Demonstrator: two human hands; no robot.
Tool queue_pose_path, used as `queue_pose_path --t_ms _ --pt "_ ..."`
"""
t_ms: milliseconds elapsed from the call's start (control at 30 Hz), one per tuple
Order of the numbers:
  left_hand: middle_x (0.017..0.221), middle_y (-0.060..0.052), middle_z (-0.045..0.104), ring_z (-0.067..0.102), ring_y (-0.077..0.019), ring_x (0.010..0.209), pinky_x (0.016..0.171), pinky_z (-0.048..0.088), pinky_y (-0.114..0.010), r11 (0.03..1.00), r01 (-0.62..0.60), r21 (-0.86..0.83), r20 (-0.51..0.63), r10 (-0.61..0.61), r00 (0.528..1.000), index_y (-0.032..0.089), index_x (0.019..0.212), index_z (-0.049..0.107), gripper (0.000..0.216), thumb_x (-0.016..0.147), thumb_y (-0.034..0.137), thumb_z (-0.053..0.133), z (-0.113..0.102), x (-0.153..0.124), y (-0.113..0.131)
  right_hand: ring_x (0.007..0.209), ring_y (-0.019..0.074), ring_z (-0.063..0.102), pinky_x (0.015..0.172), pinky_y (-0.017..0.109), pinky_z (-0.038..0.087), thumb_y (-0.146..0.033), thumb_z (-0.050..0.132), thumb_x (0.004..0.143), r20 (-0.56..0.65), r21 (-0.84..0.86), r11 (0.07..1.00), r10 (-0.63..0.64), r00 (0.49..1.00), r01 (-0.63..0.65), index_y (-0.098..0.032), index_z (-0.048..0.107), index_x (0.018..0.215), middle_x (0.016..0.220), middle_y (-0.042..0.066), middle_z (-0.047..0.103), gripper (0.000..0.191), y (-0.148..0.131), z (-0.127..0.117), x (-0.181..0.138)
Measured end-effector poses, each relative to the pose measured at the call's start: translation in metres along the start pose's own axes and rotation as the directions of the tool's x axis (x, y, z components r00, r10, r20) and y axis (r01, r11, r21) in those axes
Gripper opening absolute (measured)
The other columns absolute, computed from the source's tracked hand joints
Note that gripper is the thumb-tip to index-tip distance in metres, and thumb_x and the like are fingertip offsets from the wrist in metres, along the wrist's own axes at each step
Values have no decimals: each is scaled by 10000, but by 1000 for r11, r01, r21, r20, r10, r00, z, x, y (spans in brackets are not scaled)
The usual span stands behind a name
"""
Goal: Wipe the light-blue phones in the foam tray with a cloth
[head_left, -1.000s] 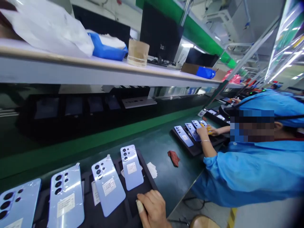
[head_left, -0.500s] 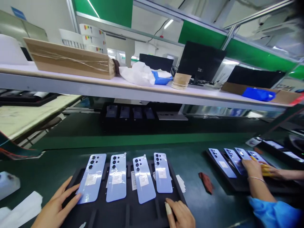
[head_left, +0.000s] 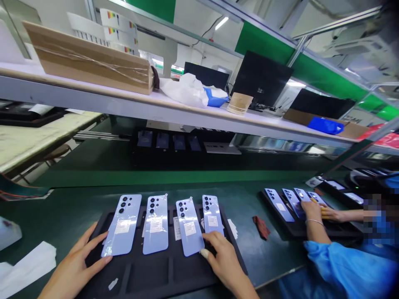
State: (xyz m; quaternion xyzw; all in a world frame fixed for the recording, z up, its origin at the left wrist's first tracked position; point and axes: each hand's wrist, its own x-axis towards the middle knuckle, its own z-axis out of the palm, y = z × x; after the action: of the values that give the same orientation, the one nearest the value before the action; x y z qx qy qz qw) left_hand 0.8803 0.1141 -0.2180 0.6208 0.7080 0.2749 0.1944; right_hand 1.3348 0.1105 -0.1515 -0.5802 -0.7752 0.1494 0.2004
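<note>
A black compartmented tray (head_left: 149, 272) holds a row of light-blue phones, backs up, each with a white label. My left hand (head_left: 73, 265) is open at the leftmost phone (head_left: 124, 224), its fingers apart around the lower left corner. The second phone (head_left: 156, 226) lies beside it, with neither hand on it. My right hand (head_left: 222, 259) has its thumb and fingers apart at the lower right corner of the third phone (head_left: 189, 228). Its thumb wears a pale finger cot. Its fingers cover the lower end of the fourth phone (head_left: 213, 211).
At right, a co-worker's hands (head_left: 313, 211) handle phones in another black tray (head_left: 277, 226). A dark red cloth-like piece (head_left: 261, 227) lies between the trays. White paper (head_left: 29, 270) lies at left. A shelf (head_left: 187, 110) with a cardboard box (head_left: 90, 60) and monitors crosses above.
My right hand has moved up and left from the tray's front right edge to the third and fourth phones. My left hand stays by the leftmost phone. The view has shifted slightly.
</note>
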Motion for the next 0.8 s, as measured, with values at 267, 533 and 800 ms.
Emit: queue_pose_path --t_ms 267,533,800 --pt "1587 0 329 419 -344 1391 1135 355 -512 990 -82 -112 -15 81 997 300 1202 702 495 756 510 655 4 -2 -15 1070 271 629 945 376 491 -197 668 841 224 -140 990 68 972 -37 -216 585 1320 1222 99 602 486 -31 5 36" --pt "1560 -61 386 473 -357 1350 1106 407 -508 997 -54 -58 6 54 998 261 1157 724 496 765 533 591 -1 -3 -6 1300 276 495 1109 376 406 -121 687 801 218 -193 981 27 976 16 -183 560 1354 1417 130 505 571 -25 5 23" --pt "1438 -128 495 705 -288 904 741 597 -390 998 25 59 37 -27 999 232 967 722 444 793 570 493 -13 -10 15 1206 284 560 1031 412 487 -171 696 823 119 -202 973 -86 989 109 -197 588 1287 1362 123 550 478 -29 31 32"
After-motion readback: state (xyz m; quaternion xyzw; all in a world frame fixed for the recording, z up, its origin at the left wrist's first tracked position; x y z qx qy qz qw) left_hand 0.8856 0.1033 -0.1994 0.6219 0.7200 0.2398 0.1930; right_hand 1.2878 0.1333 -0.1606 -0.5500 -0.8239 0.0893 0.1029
